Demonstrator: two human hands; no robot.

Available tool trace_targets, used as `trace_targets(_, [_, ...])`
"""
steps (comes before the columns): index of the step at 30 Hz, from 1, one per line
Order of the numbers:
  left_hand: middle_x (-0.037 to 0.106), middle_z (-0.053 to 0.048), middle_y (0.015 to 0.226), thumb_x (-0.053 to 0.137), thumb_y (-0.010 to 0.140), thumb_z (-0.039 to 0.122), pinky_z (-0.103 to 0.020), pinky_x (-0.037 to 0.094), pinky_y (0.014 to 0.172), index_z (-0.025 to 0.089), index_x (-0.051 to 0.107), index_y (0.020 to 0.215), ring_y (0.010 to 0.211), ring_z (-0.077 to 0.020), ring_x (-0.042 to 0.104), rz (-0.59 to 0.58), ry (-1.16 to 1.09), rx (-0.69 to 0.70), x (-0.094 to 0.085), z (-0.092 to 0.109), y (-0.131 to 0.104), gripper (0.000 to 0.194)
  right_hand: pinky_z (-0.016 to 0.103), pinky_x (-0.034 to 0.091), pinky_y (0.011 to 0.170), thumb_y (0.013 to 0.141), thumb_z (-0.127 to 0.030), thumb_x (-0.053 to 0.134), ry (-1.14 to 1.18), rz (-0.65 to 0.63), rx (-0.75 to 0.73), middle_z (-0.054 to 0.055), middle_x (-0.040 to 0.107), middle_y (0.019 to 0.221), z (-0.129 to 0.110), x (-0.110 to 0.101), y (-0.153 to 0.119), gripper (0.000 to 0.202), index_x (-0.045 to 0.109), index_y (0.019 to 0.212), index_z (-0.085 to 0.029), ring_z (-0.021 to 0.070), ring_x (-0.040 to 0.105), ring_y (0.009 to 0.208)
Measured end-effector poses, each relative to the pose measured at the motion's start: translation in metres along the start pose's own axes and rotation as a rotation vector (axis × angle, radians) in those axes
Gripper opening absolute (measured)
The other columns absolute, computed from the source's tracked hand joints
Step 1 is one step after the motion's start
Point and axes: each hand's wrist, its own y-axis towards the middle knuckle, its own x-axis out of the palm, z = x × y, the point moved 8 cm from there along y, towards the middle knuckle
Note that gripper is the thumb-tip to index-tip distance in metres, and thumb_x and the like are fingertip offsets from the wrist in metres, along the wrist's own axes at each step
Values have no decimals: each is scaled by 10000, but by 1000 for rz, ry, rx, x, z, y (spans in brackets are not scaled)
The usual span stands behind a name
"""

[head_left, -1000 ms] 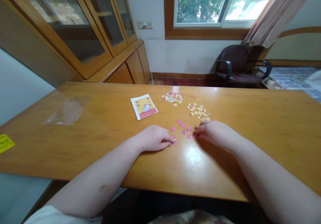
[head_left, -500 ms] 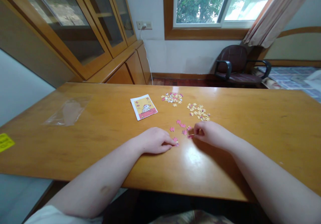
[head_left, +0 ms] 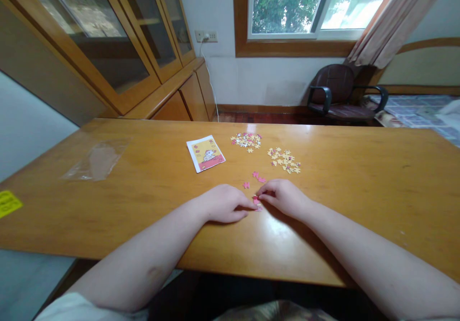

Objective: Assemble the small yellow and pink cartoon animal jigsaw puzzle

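Observation:
My left hand (head_left: 227, 204) rests on the table with its index finger stretched out, its tip pressing on a pink puzzle piece (head_left: 258, 208). A gap shows between that finger and the thumb. Opposite it, my right hand (head_left: 283, 197) pinches a small pink-red puzzle piece (head_left: 256, 198) at the upper edge of the pressed one; whether the two interlock I cannot tell. Loose pink pieces (head_left: 261, 179) lie just beyond the fingers, with another pink piece (head_left: 246, 185) to their left. My right hand hides the table spot under it.
A yellow-and-pink picture card (head_left: 208, 153) lies beyond my left hand. Farther back are a mixed puzzle pile (head_left: 246, 140) and a pile of mostly yellow pieces (head_left: 283, 160). A clear plastic bag (head_left: 100, 160) lies on the wooden table's (head_left: 143, 182) left side.
My right hand has moved left, bringing a piece against those by my left fingertip. The left fingertip and the pieces under it have shifted slightly right.

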Motion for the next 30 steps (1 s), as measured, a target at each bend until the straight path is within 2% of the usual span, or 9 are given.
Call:
trace_targets(10, [738, 29, 941, 538, 828, 247, -245, 450, 689, 380, 639, 1181, 791, -160, 661, 3, 8, -30, 0, -2, -1, 390, 264, 481, 767, 845, -208, 566, -104, 45, -78, 50, 720, 883, -4, 4, -2, 172, 737, 864, -200, 157, 652, 804])
trace_targets(18, [735, 5, 943, 494, 868, 276, -250, 453, 695, 325, 647, 1165, 795, -164, 664, 22, 12, -29, -3, 0, 1, 338, 254, 473, 770, 874, -233, 543, -159, 44, -133, 52, 693, 881, -11, 4, -5, 190, 728, 874, -191, 148, 635, 811])
trace_targets(24, [717, -18, 1061, 488, 884, 362, -284, 466, 756, 319, 584, 1265, 905, -196, 663, 36, 54, -131, -2, -16, -1, 396, 268, 462, 738, 895, -279, 513, -299, 155, -22, 64, 673, 908, 7, -24, -4, 222, 716, 916, -191, 159, 620, 792])
trace_targets(27, [706, -10, 1106, 463, 897, 364, -284, 466, 781, 310, 617, 1222, 955, -193, 654, 31, 46, -146, -4, -19, -2, 363, 274, 454, 733, 897, -287, 505, -381, 181, 43, 73, 676, 926, 19, -38, -4, 231, 715, 910, -193, 171, 621, 806])
trace_targets(30, [718, -10, 1062, 452, 903, 368, -278, 464, 762, 291, 665, 1135, 929, -186, 658, 33, 50, -166, -7, -20, -3, 324, 272, 449, 712, 897, -288, 493, -431, 151, 91, 75, 681, 926, 27, -44, -4, 245, 720, 908, -197, 175, 623, 790])
